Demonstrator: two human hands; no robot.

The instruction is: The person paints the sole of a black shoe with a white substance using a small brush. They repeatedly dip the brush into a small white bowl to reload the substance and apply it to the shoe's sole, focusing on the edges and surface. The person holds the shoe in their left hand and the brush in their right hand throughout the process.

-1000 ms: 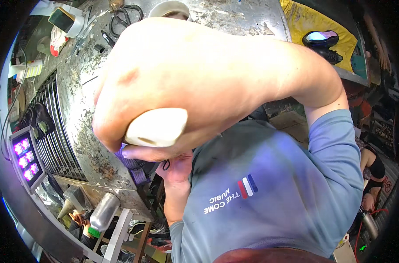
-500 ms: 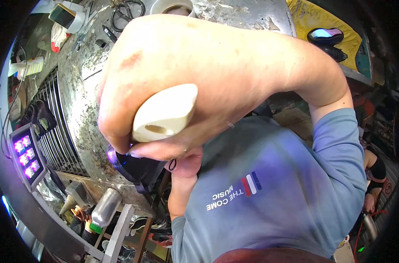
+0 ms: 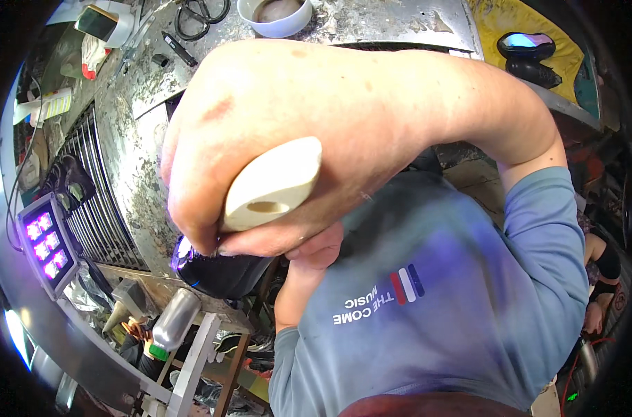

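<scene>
The right hand [image 3: 222, 132] grasps the pale block [image 3: 277, 184] between thumb and curled fingers, its fingertips just above the glossy dark piece [image 3: 225, 276], which in this view overlaps the edge of the bench [image 3: 125, 132]. The left hand [image 3: 321, 250] is half hidden behind, so I cannot tell its grip. To work well, I would judge, the piece needs firm support and the block a secure, relaxed hold.
</scene>
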